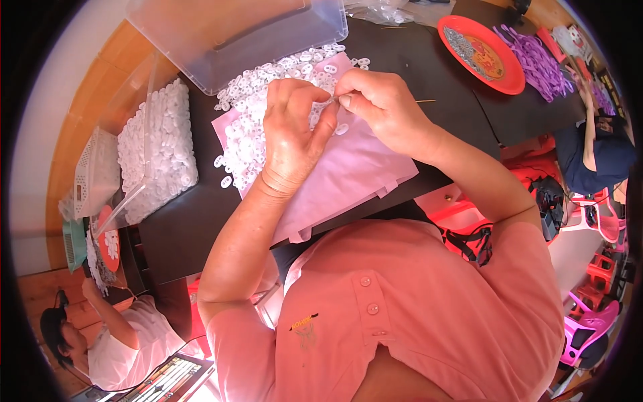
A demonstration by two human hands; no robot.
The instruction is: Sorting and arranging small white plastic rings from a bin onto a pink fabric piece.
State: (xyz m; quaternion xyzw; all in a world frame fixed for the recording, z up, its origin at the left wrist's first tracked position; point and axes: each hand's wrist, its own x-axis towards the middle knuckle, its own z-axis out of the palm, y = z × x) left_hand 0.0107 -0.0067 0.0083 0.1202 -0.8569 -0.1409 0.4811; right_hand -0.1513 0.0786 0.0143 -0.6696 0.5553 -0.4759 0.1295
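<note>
My left hand [295, 130] and my right hand [385, 110] meet over a pink cloth bag [348, 171] laid on the dark table. Thumb and forefinger of each are pinched together, tip to tip. Whatever small thing sits between the fingertips is too small to make out. Around and under my left hand spreads a heap of small white oval plastic pieces [244, 144] with holes in them. One loose white oval piece [342, 128] rests on the bag just below my fingertips.
A clear plastic bin [268, 33] stands behind the heap. At left, another clear box holds many white pieces [161, 147]. Far right lie a red plate [509, 80] with small metallic bits and purple straps [536, 63]. Other people sit at lower left [134, 335] and far right [596, 154].
</note>
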